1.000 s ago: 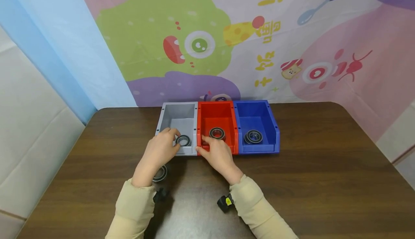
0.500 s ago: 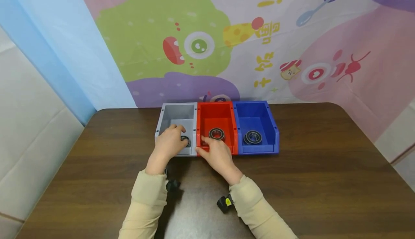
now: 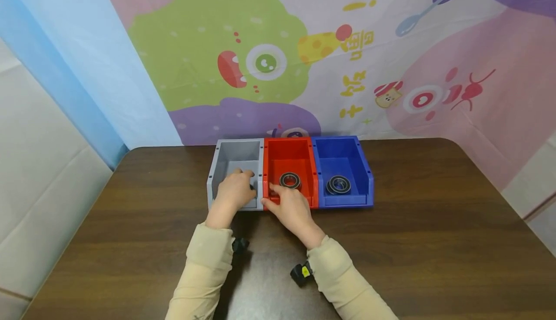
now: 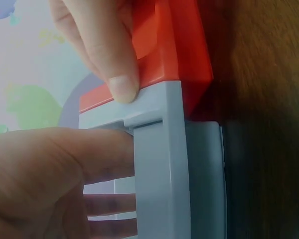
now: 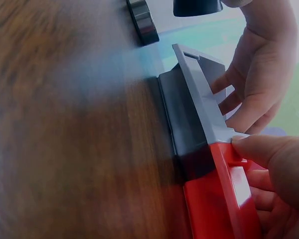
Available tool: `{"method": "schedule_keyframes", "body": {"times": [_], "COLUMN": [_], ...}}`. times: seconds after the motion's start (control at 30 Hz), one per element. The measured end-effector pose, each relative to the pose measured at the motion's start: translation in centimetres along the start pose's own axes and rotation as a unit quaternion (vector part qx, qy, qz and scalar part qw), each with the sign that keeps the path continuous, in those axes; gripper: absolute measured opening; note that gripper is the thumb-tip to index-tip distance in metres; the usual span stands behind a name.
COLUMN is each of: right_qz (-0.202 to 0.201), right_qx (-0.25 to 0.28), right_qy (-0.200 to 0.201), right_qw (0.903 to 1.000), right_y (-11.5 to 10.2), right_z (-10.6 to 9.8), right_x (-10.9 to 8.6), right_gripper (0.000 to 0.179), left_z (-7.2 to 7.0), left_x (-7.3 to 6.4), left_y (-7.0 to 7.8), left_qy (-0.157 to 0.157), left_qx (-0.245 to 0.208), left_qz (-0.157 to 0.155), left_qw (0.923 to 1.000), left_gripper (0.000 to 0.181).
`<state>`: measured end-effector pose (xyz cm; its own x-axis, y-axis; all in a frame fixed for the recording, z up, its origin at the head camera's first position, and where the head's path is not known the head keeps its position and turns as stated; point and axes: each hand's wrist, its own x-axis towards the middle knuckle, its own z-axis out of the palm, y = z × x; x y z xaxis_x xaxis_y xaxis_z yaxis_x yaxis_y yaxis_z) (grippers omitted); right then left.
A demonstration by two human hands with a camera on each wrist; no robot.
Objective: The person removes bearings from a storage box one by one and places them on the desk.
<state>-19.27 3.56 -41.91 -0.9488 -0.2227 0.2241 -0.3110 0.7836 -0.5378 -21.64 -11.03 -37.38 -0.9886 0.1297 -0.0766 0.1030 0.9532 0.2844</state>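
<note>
My left hand (image 3: pixel 234 192) reaches over the front lip of the grey bin (image 3: pixel 212 175), thumb and index finger around a ball bearing (image 3: pixel 251 187) almost wholly covered by the hand. In the left wrist view that hand's fingers (image 4: pixel 109 154) pass behind the grey lip, which hides their tips; I cannot tell whether they grip the bearing. My right hand (image 3: pixel 291 209) holds the front corner of the red bin (image 3: pixel 314 185), its thumb (image 5: pixel 256 147) on the rim where red and grey meet. Inside the red bin lies another bearing (image 3: pixel 290 181).
Joined to the red bin's right side is a blue bin (image 3: pixel 367 185) with stacked bearings (image 3: pixel 339 185). A dark ring-shaped bearing (image 5: pixel 143 22) appears on the brown table (image 3: pixel 412 243) in the right wrist view. Behind the bins hangs a printed cloth (image 3: pixel 269 93).
My left hand has moved right and deeper over the grey bin, covering the bearing there. The left forearm now hides the bearing on the table. My right hand has stayed put.
</note>
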Motion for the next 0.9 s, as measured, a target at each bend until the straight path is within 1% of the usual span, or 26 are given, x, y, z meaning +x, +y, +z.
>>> {"method": "schedule_keyframes", "body": {"times": [0.2,0.37,0.7,0.9], "right_qz": [0.0,-0.007,-0.001,-0.007], "right_qx": [-0.002,-0.003,-0.004,-0.003], "right_qy": [0.002,0.006,0.002,0.005], "right_qw": [1.0,1.0,1.0,1.0], "right_y": [0.0,0.0,0.0,-0.1], "right_z": [-0.1,-0.1,0.0,0.0], "right_x": [0.0,0.0,-0.1,-0.1], "right_gripper": [0.047,0.047,0.046,0.045], "left_z": [0.3,0.4,1.0,1.3], "left_x": [0.3,0.5,0.9,1.1], "left_y": [0.3,0.6,0.5,0.4], "left_qy": [0.007,0.0,-0.008,-0.023], "left_qx": [0.011,0.019,0.024,0.016], "left_qz": [0.006,0.011,0.018,0.003], "left_qw": [0.9999,0.9998,0.9995,0.9996], "left_gripper": [0.042,0.041,0.04,0.036]}}
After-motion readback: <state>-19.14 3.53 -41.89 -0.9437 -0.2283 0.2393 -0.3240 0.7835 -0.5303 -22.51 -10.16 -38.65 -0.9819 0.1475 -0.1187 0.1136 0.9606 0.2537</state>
